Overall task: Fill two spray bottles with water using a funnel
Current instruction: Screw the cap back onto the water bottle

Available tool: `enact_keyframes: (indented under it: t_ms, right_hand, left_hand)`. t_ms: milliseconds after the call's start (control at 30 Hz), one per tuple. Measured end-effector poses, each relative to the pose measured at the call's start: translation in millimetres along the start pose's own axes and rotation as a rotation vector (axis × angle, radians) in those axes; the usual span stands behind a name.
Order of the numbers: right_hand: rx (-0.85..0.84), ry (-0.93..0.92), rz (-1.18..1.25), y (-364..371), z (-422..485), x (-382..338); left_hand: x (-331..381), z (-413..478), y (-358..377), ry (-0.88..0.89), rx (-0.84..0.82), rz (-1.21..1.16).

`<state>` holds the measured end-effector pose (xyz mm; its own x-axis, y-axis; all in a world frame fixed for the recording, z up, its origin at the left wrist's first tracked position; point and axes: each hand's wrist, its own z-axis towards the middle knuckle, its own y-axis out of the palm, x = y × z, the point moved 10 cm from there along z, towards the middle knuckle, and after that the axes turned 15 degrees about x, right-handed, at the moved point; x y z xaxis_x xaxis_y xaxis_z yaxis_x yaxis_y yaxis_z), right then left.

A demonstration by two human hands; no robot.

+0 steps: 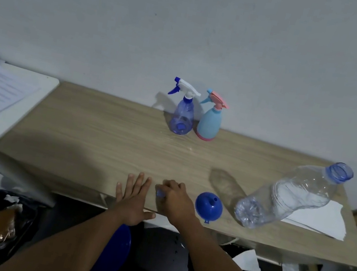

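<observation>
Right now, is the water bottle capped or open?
Open: the water bottle shows no cap on its blue-ringed neck. The right hand grips a blue piece.

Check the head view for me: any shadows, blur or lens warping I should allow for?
Head view: dim, bluish light; the water bottle casts a soft shadow leftward on the table; wide-angle warping appears to tilt that bottle; the right hand is slightly blurred, so the small blue piece in its grip is unclear.
</observation>
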<state>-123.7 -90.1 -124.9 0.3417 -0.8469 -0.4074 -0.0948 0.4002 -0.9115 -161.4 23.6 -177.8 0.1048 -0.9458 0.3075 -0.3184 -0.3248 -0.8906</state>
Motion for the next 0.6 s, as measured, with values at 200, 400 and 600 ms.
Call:
enact_keyframes:
  t_ms: [200, 400, 600]
  right_hand:
    - [0.095, 0.188, 0.233, -27.0, -18.6, 15.9]
    - [0.341, 0.310, 0.375, -79.7, -76.7, 52.3]
    - [0.514, 0.455, 0.400, -124.3, -147.8, 105.0]
  left_hand:
    - [7.5, 1.5, -8.5, -0.065, 0.115, -0.080]
    - [37.2, 2.8, -13.5, -0.131, 0.261, -0.059]
    - [86.4, 0.6, -6.3, 0.007, 0.288, 0.002]
